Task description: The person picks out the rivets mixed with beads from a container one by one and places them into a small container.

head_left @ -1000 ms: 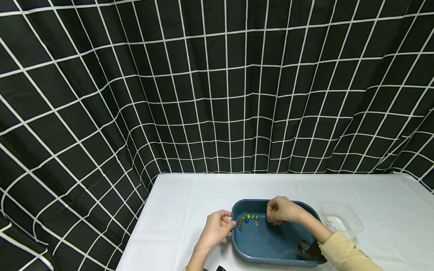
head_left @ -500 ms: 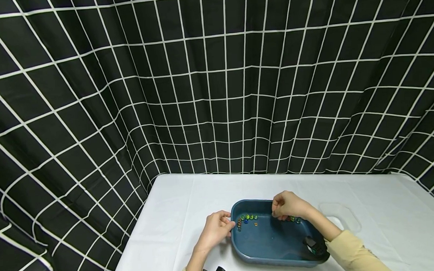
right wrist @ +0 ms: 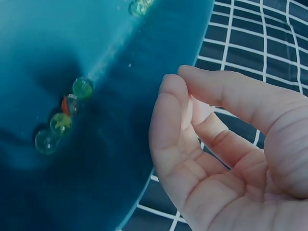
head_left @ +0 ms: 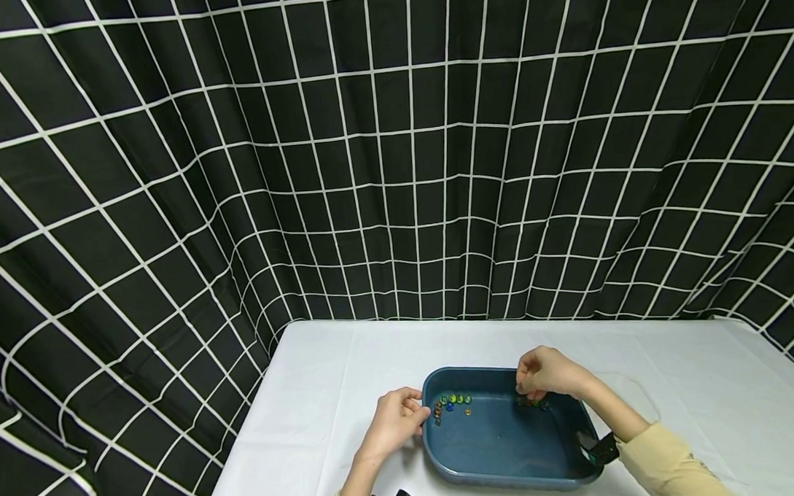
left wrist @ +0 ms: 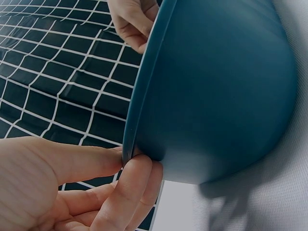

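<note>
A dark blue tray sits on the white table. My left hand pinches the tray's left rim; in the left wrist view the thumb and fingers clamp that rim. My right hand hovers over the tray's far right part with loosely curled fingers. Its palm is empty in the right wrist view, where the right hand is above the tray floor. Several coloured marbles lie just under it, seen as marbles in a row. Another marble cluster lies at the far left inside the tray.
A clear plastic container stands on the table right of the tray, partly behind my right forearm. A black curtain with white grid lines hangs behind and left of the table. The table's left edge is close to my left hand.
My right hand has moved rightward along the tray's far side, and a small group of marbles now lies where it passed. The left hand has kept its hold on the rim.
</note>
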The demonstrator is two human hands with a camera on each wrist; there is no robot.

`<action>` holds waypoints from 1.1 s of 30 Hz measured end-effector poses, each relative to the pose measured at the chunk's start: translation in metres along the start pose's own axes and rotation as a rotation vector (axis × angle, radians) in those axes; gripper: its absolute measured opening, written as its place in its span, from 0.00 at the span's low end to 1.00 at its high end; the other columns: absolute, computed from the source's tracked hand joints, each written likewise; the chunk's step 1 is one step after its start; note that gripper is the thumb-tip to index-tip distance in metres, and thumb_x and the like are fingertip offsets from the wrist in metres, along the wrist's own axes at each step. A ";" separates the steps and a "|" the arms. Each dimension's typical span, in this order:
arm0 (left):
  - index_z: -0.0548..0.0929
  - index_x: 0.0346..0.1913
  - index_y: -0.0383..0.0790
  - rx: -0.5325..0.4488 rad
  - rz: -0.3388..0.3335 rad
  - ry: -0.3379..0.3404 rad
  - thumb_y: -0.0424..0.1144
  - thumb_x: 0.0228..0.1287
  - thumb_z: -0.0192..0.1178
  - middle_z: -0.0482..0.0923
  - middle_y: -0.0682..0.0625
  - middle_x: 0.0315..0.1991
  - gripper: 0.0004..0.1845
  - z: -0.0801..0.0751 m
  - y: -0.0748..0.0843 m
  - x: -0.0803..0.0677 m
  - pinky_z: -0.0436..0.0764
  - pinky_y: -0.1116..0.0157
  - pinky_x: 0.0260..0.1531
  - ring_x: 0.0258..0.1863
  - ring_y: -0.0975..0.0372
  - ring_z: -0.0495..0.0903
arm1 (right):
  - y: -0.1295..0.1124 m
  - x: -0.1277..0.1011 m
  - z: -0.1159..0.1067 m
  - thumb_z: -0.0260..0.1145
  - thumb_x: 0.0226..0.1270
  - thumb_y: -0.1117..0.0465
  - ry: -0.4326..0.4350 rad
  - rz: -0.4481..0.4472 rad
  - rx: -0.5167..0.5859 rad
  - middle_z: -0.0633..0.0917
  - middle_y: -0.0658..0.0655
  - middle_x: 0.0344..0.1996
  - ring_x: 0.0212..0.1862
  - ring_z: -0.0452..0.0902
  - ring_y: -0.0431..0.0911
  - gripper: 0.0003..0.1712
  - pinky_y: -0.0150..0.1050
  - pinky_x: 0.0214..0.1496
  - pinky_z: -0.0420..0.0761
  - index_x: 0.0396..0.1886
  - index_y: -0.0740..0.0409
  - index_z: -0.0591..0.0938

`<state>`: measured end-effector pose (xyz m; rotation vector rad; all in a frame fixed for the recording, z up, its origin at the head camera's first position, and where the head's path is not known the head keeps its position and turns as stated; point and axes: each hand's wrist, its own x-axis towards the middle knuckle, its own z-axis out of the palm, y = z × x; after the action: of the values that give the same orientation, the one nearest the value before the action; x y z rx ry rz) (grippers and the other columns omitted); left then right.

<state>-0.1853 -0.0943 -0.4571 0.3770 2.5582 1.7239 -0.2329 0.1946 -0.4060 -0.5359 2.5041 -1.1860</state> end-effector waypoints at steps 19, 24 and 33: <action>0.75 0.45 0.18 0.001 0.009 -0.012 0.26 0.54 0.61 0.75 0.49 0.23 0.16 0.000 0.000 0.000 0.75 0.74 0.15 0.15 0.65 0.77 | 0.011 -0.022 -0.026 0.64 0.56 0.70 0.053 0.084 -0.008 0.79 0.55 0.19 0.24 0.77 0.47 0.05 0.41 0.26 0.81 0.25 0.68 0.78; 0.76 0.44 0.18 0.002 0.012 -0.012 0.26 0.54 0.61 0.75 0.49 0.23 0.15 -0.001 -0.001 0.001 0.75 0.74 0.15 0.15 0.65 0.77 | 0.014 -0.027 -0.033 0.64 0.56 0.69 0.073 0.109 -0.027 0.79 0.55 0.19 0.24 0.77 0.46 0.05 0.40 0.26 0.81 0.25 0.68 0.78; 0.76 0.44 0.18 -0.007 0.017 -0.016 0.26 0.55 0.61 0.75 0.49 0.23 0.15 -0.001 -0.001 0.001 0.76 0.74 0.15 0.16 0.65 0.77 | 0.023 -0.039 -0.045 0.64 0.56 0.69 0.075 0.133 -0.006 0.79 0.55 0.20 0.25 0.76 0.45 0.05 0.40 0.28 0.80 0.26 0.69 0.78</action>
<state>-0.1863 -0.0954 -0.4577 0.4119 2.5445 1.7271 -0.2230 0.2564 -0.3923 -0.3264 2.5617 -1.1684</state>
